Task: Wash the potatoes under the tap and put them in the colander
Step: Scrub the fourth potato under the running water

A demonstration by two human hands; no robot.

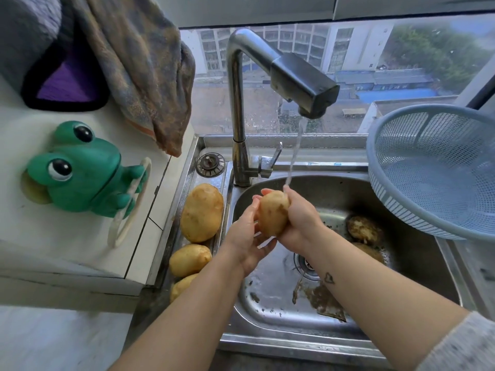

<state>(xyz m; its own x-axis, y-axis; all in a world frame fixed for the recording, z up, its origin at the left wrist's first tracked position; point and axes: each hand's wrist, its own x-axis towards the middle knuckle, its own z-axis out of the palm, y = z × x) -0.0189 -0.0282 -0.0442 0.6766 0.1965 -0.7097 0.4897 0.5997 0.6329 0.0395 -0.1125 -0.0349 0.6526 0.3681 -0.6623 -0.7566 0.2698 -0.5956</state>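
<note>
A potato [273,212] was held over the basin of the sink [417,266], toward its back-left corner, directly under the thin stream of water [294,153] that ran from the tap [302,76]. It was gripped by the right hand [297,223], whose fingers were wrapped round its right side and mostly hidden behind it. The left hand [246,242] was cupped round its left side, with fingertips curled at the top. Three more potatoes were lined along the sink's left ledge: a large potato [202,212] at the back, a middle potato [190,259], and a front potato [182,286] largely covered by the left forearm. Near the basin's right wall two muddy potatoes were seen, the farther one [364,230] almost in full and the nearer one [371,253] half hidden by the right forearm. That forearm also covered part of the drain [306,263]. The blue-grey colander [434,170] was tilted above the sink's back-right corner; its right side was cut off by the edge of the view, and what it rested on could not be made out. A green frog holder [80,170] was seen on the white surface left of the sink, below a cloth [142,70] cut off at the top.
</note>
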